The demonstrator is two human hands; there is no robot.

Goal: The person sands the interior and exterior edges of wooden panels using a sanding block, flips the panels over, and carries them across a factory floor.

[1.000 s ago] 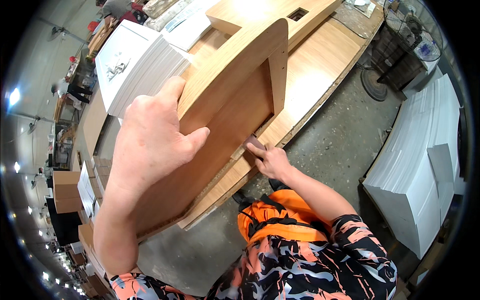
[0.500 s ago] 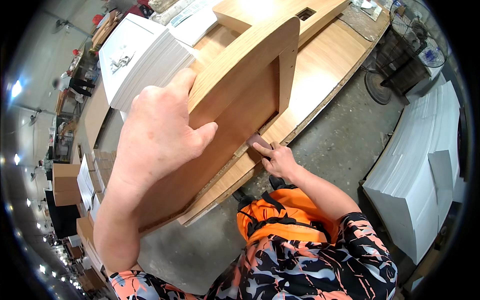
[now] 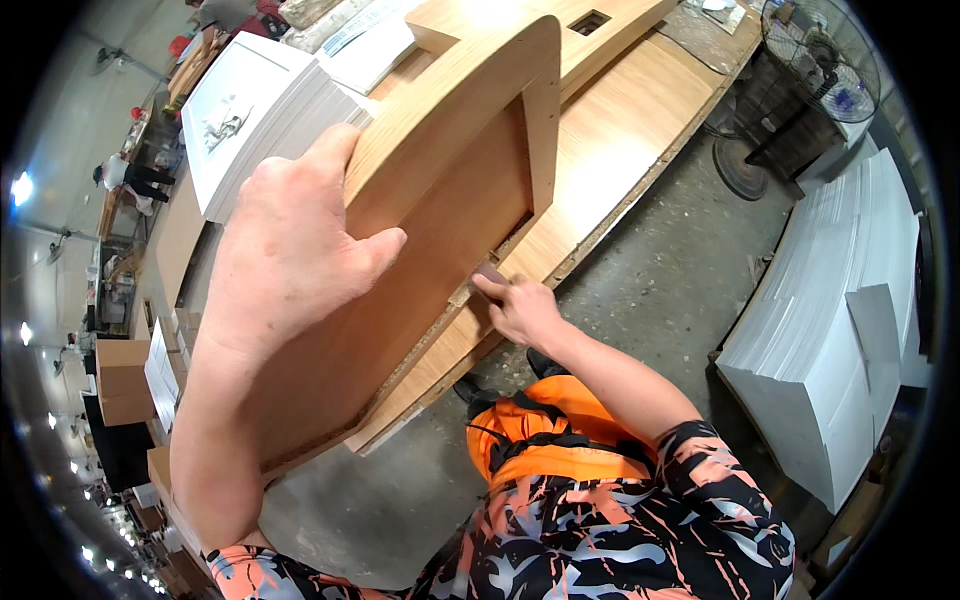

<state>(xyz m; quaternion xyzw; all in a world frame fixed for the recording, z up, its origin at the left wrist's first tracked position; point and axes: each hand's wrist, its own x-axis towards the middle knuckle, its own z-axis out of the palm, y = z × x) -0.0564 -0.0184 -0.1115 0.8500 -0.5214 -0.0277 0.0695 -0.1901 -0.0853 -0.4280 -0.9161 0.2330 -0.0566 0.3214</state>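
Observation:
A framed wooden panel [image 3: 430, 230] with a curved end stands tilted on its edge on the workbench. My left hand [image 3: 285, 245] is closed over its upper edge, the thumb lying on the side that faces me. Lower down, my right hand [image 3: 527, 310] pinches a small purplish-brown sanding block [image 3: 490, 273] against the panel's lower inner edge. That edge looks rough and dark along its length. My fingers partly cover the block.
A pale wood workbench [image 3: 625, 140] runs beneath the panel, with another wooden piece [image 3: 620, 45] lying behind. White panels [image 3: 250, 110] are stacked at left, more white sheets [image 3: 810, 350] at right. A standing fan [image 3: 820, 65] is at far right. Other people [image 3: 135, 178] are in the background.
The whole view has shifted, so the panel and both hands sit further left. My right hand has slid the sanding block slightly along the edge, its index finger now more bent.

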